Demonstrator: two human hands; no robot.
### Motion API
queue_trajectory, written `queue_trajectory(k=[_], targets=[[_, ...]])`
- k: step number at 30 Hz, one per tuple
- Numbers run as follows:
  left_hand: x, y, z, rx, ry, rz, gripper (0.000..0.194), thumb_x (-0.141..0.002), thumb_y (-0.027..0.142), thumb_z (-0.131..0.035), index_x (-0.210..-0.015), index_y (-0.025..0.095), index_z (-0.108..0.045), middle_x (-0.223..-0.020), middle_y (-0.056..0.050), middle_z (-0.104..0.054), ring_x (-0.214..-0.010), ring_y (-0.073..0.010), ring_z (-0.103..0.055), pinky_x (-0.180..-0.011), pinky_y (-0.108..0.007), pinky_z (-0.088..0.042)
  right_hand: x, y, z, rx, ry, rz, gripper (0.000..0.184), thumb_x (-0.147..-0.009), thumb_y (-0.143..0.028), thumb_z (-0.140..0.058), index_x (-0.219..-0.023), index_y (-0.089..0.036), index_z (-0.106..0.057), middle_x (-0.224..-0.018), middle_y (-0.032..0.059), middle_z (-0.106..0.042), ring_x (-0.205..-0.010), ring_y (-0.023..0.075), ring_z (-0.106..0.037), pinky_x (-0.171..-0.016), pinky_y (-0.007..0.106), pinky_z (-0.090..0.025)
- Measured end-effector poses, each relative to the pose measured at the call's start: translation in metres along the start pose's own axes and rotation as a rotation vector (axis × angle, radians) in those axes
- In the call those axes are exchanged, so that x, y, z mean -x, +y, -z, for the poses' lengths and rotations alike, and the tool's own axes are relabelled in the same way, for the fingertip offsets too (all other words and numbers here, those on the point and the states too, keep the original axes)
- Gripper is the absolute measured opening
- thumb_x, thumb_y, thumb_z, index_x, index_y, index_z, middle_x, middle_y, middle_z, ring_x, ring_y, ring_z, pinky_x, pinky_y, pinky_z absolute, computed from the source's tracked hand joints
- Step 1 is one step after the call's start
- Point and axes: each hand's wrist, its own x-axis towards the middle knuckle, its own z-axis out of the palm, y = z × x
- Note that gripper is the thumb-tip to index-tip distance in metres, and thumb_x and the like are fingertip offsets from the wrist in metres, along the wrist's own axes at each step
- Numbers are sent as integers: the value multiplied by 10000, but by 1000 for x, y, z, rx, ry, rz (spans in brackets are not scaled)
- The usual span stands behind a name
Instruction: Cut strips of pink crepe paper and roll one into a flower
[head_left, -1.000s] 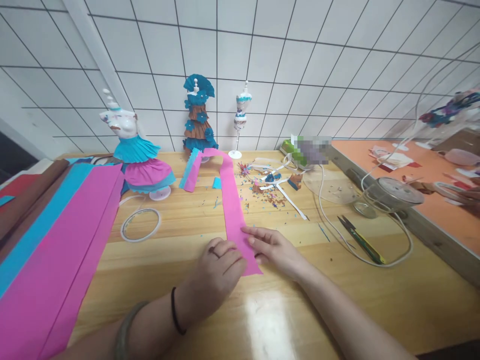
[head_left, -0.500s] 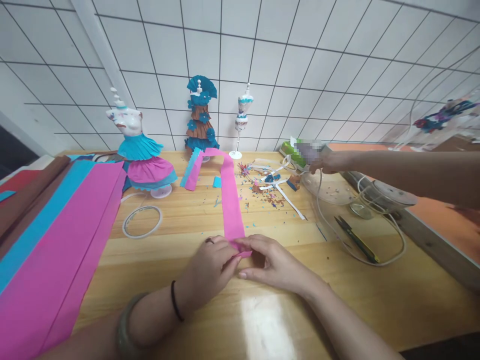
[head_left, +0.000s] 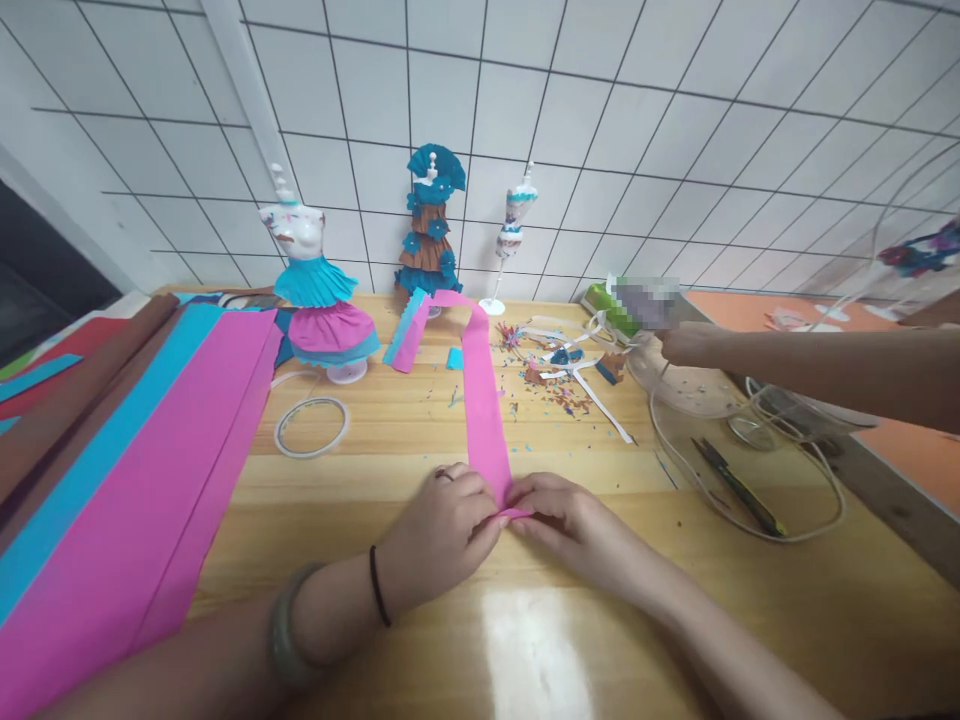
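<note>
A long pink crepe paper strip [head_left: 486, 415] runs from the back of the wooden table toward me. Its far part bends over, and a blue-edged end [head_left: 407, 330] lies to the left. My left hand [head_left: 457, 525] pinches the near end of the strip from the left. From the right, my right hand [head_left: 566, 520] pinches the same end between thumb and fingers. A narrow fold of pink paper shows between the two sets of fingertips. Both hands rest low over the table, close together.
Paper sheets [head_left: 172, 470] lie at left beside a tape roll [head_left: 311, 428]. Three dress forms [head_left: 300, 235] stand at the back. Paper scraps [head_left: 570, 375], a cutter [head_left: 739, 490] and a looped cord [head_left: 814, 540] lie right, where another person's arm [head_left: 795, 365] reaches in.
The view has shifted left, so things sit farther right in it. My right thumb and fingers, apart before, have closed on the strip's end.
</note>
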Motion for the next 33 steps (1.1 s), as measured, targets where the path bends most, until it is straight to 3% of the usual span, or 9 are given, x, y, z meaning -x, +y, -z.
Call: queue_trajectory(k=[8,33], targets=[[2,2,5,-29,-49,4,147,-811,206,-496,-728,171,-613,-803,-48,-571,-837,-184,-497,-792,-351,-359,7,5,-6,-51,35,-48,213,-845,-309,-531,-745,-192,-678,-928,70,-592,-901,163,-552,-780,276,-442],[3,3,4,-10,-89,20,152,-828,221,-492,-690,168,-527,-833,-13,-538,-856,-168,-457,-816,-346,-324,7,8,-12,-52,102,-56,151,-832,-244,-552,-737,-176,-646,-913,64,-580,-876,148,-552,-740,259,-443]])
